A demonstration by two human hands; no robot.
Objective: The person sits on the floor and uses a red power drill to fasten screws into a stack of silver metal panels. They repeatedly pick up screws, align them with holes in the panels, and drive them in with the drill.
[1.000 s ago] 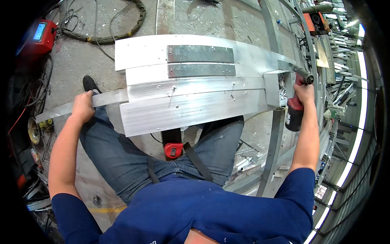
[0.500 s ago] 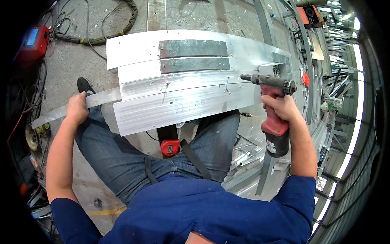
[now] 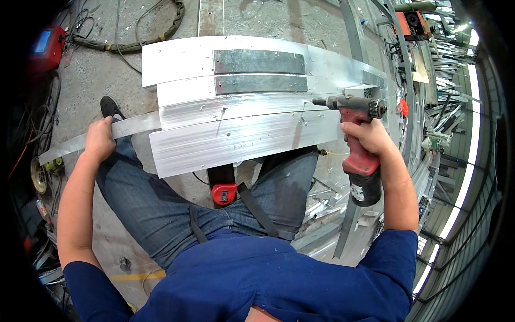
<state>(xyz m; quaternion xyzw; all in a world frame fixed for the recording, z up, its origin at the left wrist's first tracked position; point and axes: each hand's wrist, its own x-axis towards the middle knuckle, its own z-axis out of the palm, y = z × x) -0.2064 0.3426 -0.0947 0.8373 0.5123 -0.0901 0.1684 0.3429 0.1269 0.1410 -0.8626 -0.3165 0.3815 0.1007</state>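
My left hand (image 3: 100, 138) is closed round a long flat metal strip (image 3: 137, 124) that reaches past the left end of the silvery panels. In my right hand (image 3: 370, 135) is a red and black cordless drill (image 3: 360, 161). Its nose points left, over the right part of the panels. Several long aluminium panels (image 3: 185, 153) lie side by side in front of me. Two darker grey plates (image 3: 260, 61) rest on the far panels. Small metal shavings are scattered over the surfaces.
A red tape measure (image 3: 223, 194) sits between my thighs. Cables (image 3: 129, 47) coil on the floor at far left, near a red machine with a screen (image 3: 47, 48). An angle grinder (image 3: 43, 174) lies left of my forearm. Metal offcuts (image 3: 448, 112) pile up on the right.
The drill has shifted slightly to the left, still in my right hand. My left hand and the strip have moved only a little. The panels stay in place.
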